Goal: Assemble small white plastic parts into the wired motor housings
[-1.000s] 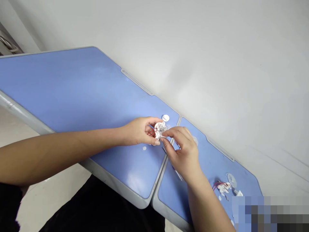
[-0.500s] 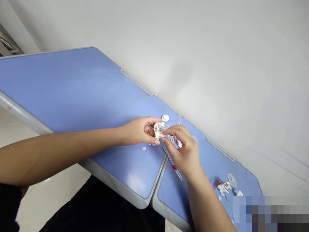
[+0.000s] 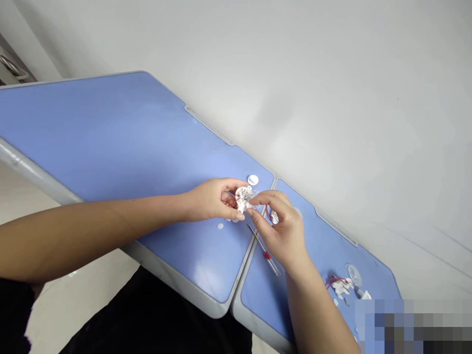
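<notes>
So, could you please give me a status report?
Left hand holding white wired part. Right hand fingertips at its edge. Screwdriver nearby, lying across table seam.

One left hand and one right hand meet at one white plastic part. Clockwise from it: one larger white disc at one o'clock, one clear disc well apart at four, one screwdriver at five, one small white disc at half past seven. Two tabletops. Red wires: uncountable.
</notes>
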Tool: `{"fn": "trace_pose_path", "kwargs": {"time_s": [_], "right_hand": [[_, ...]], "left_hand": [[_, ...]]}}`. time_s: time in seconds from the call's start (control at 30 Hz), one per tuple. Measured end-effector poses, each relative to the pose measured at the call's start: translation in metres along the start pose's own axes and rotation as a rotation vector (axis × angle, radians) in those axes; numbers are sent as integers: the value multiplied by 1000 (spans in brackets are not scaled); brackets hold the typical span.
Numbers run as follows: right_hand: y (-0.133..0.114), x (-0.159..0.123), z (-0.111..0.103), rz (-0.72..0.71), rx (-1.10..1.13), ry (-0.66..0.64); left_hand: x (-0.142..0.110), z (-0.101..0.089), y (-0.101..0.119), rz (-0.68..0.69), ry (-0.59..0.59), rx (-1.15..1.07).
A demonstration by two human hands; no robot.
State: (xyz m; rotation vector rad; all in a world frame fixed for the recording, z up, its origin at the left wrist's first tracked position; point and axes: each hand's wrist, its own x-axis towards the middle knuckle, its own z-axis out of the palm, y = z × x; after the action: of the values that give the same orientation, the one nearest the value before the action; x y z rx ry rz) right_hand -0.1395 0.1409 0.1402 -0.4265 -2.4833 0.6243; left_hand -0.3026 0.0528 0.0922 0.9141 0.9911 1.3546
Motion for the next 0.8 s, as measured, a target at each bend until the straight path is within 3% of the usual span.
{"fn": "trace_pose_path", "kwargs": {"time_s": [0.2, 0.4, 0.57, 0.8], "right_hand": [[1, 0, 2, 40, 78, -10], [3, -1, 0, 147, 172, 82], [4, 1, -1, 78, 132, 10], [4, 2, 0, 88, 132, -19]], "left_hand": [[0, 0, 2, -4, -11, -13], [0, 0, 1, 1, -19, -3], [0, 1, 1, 0, -10, -9], [0, 0, 0, -4, -8, -18]]}}
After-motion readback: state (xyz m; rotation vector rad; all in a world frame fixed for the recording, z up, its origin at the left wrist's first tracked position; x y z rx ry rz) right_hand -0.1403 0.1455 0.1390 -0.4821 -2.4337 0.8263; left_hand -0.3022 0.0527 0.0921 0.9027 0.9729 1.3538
